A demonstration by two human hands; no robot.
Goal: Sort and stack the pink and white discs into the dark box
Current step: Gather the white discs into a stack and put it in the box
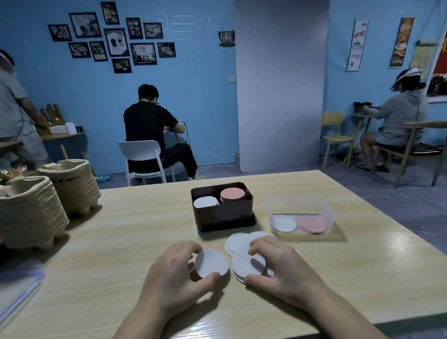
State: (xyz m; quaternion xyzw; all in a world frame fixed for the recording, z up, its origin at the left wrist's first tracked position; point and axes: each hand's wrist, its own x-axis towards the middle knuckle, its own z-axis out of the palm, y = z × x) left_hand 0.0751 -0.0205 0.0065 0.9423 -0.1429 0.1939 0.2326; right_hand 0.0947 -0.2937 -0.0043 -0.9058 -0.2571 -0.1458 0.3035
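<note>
The dark box [223, 213] stands mid-table, holding a white stack [205, 202] on its left and a taller pink stack [232, 194] on its right. My left hand [176, 276] grips a small stack of white discs [211, 262] between thumb and fingers, just in front of the box. My right hand [278, 267] holds a spread pile of white discs [244, 267] on the table, fingers curled over it and thumb at its near edge. More loose white discs [237, 241] lie fanned behind that pile.
A clear plastic tub [302, 212] right of the box holds white and pink discs. Stacked pulp egg trays [27, 216] crowd the table's left side. A clear lid [15, 288] lies at the near left. People sit at other tables beyond.
</note>
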